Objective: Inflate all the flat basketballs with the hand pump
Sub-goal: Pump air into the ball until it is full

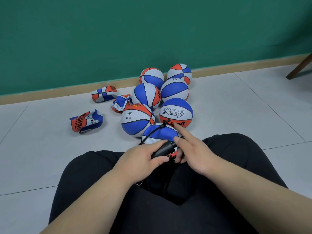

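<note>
Left hand point(143, 159): fingers curled round pump point(164, 149). Right hand point(199, 154): forefinger straight, grip unclear. Flat ball point(86, 121) on floor point(236, 107).
</note>
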